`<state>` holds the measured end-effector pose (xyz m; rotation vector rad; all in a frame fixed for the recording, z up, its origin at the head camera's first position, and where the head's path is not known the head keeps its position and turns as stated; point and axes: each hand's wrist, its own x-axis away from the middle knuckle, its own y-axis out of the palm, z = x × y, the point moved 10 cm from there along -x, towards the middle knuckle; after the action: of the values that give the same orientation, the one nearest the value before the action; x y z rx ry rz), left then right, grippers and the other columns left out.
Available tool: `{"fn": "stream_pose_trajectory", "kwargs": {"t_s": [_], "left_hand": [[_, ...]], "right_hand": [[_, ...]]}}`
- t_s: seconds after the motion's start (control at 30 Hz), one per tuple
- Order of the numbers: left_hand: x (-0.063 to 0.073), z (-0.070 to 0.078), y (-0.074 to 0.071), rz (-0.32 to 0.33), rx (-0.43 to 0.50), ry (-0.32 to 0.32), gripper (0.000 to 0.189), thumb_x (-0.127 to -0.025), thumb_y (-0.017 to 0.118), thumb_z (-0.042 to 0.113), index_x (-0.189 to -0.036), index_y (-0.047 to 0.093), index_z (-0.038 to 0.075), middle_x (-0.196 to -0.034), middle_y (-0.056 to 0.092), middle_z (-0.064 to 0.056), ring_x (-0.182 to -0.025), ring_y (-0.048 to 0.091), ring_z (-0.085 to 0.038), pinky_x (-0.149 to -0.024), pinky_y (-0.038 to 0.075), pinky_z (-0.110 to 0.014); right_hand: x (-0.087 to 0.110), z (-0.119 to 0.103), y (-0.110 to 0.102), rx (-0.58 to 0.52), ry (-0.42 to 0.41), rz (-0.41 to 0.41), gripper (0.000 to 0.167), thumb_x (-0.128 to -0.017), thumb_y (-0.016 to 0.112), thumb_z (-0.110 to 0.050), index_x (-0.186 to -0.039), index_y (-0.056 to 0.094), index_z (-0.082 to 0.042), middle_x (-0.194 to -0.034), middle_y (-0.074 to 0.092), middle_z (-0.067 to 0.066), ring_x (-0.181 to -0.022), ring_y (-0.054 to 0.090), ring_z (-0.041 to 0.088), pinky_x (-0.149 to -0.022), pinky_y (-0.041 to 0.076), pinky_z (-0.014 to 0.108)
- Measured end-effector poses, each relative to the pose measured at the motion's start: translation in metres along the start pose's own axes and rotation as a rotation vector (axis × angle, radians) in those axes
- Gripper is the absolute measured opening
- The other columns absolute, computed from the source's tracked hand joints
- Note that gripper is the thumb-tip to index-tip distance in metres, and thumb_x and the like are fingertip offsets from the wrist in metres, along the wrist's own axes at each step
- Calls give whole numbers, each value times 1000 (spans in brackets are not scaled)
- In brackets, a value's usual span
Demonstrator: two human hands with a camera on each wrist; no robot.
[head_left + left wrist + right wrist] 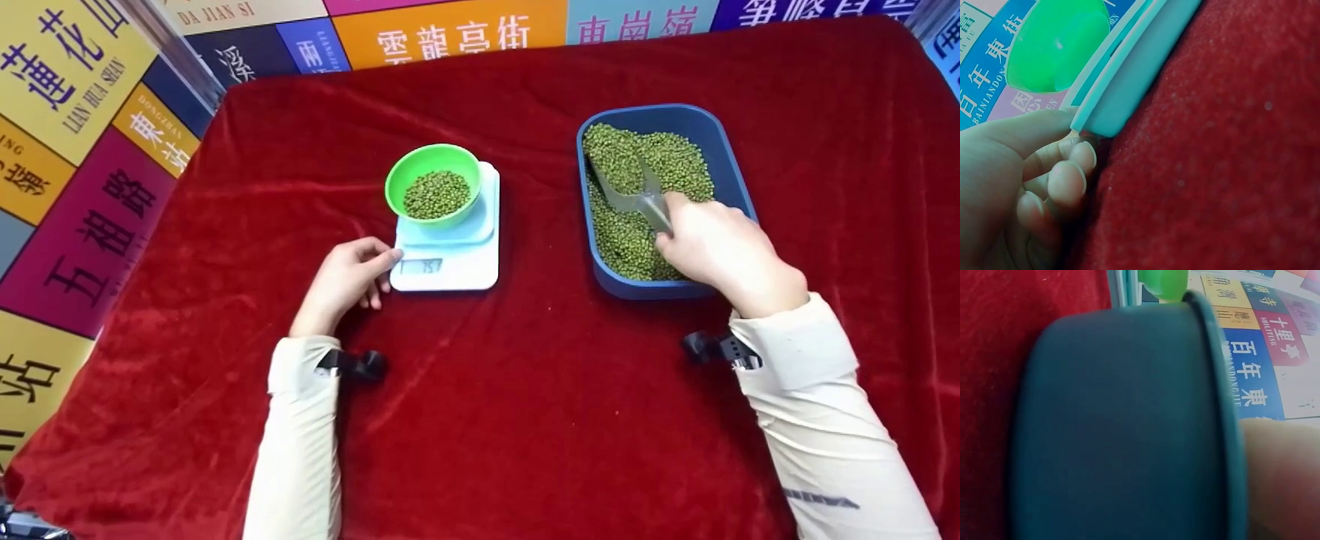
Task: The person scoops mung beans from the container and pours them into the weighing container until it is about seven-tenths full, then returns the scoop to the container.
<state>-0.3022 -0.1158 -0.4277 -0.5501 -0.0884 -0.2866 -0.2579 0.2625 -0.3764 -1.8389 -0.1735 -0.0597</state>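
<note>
A white kitchen scale [480, 279] carries a green bowl [397, 176] with mung beans [437, 195] in it; its display seems to read 757. My left hand [346, 281] pinches the scale's front left corner, thumb above and fingertips [1067, 183] curled at the lower edge. My right hand [724, 244] grips the handle of a clear scoop [651, 202] inside a blue tub [739, 169]. Heaped mung beans [616, 157] fill the scoop, and more lie around it. In the right wrist view the tub's wall [1117, 422] hides the scoop, and only part of the hand [1283, 472] shows.
A red velvet cloth [525, 390] covers the table, with some creases. Colourful panels with place names [450, 34] stand behind and to the left. The tub stands right of the scale, with cloth between them. Small cameras [367, 365] are strapped to both wrists.
</note>
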Motion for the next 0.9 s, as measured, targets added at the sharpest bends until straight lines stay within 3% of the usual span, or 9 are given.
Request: {"fn": "stream_pose_trajectory", "kwargs": {"t_s": [0.13, 0.33, 0.53, 0.63, 0.8, 0.9], "left_hand": [[2, 6, 1, -4, -19, 1, 31, -88, 57, 31, -93, 59, 0, -65, 57, -24, -38, 53, -22, -31, 39, -25], [0, 7, 0, -8, -33, 17, 32, -88, 56, 31, -93, 59, -1, -64, 57, -23, -38, 53, -23, -32, 40, -26], [1, 9, -1, 2, -28, 11, 31, -87, 57, 31, -92, 59, 0, -65, 57, -24, -39, 53, -23, -31, 39, -25], [1, 6, -1, 9, -30, -1, 30, -87, 57, 31, -92, 59, 1, -66, 58, -24, -38, 53, -23, -32, 41, -28], [-10, -17, -2, 24, -28, -4, 34, -84, 59, 42, -90, 60, 9, -62, 58, -17, -37, 53, -21, -32, 42, -33], [-7, -13, -1, 18, -32, -4, 33, -85, 59, 39, -90, 60, 7, -62, 58, -18, -37, 53, -21, -32, 42, -33]], "right_hand": [[-2, 6, 6, -15, 9, -30, 33, -84, 49, -22, -110, 44, -2, -87, 57, 19, -68, 55, 38, -50, 40, 47], [-6, 13, 10, -38, 24, -1, 31, -84, 50, -29, -102, 46, -3, -84, 56, 20, -70, 54, 42, -50, 39, 48], [-11, 16, 14, -83, 32, -2, 39, -85, 51, -39, -105, 48, -6, -85, 56, 20, -72, 55, 40, -53, 40, 48], [-13, 16, 15, -79, 43, -11, 45, -85, 51, -44, -110, 46, -7, -84, 56, 18, -73, 55, 39, -52, 40, 47], [-12, 17, 16, -59, 69, -9, 54, -83, 50, -51, -116, 42, -9, -82, 55, 15, -72, 55, 38, -51, 39, 46], [-11, 17, 17, -59, 71, -4, 57, -83, 49, -54, -118, 40, -9, -82, 55, 16, -71, 55, 38, -50, 39, 46]]}}
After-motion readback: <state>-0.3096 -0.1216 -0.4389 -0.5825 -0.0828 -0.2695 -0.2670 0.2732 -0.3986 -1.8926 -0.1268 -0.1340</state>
